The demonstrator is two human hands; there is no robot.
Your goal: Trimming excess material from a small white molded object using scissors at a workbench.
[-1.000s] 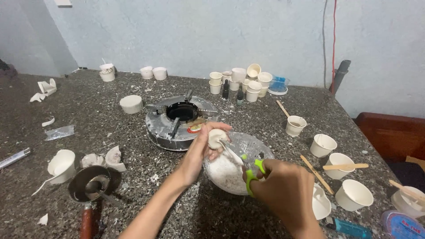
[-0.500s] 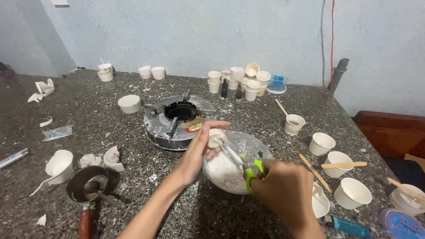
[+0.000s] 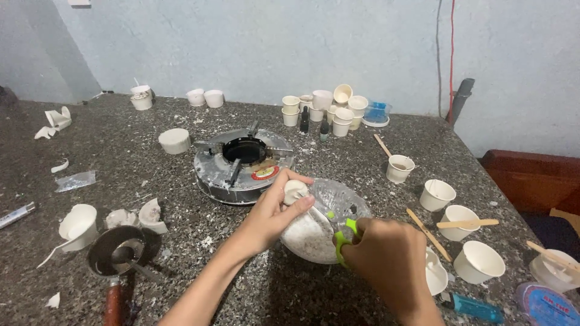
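On a speckled stone table (image 3: 151, 181), the left hand (image 3: 272, 214) pinches a small white lump (image 3: 295, 191) over a clear plastic bowl (image 3: 338, 202). The right hand (image 3: 386, 259) grips green-handled scissors (image 3: 343, 238) beside it.

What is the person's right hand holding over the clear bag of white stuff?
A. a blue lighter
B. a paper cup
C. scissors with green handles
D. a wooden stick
C: the right hand grips green-handled scissors at the bag, which the left hand steadies.
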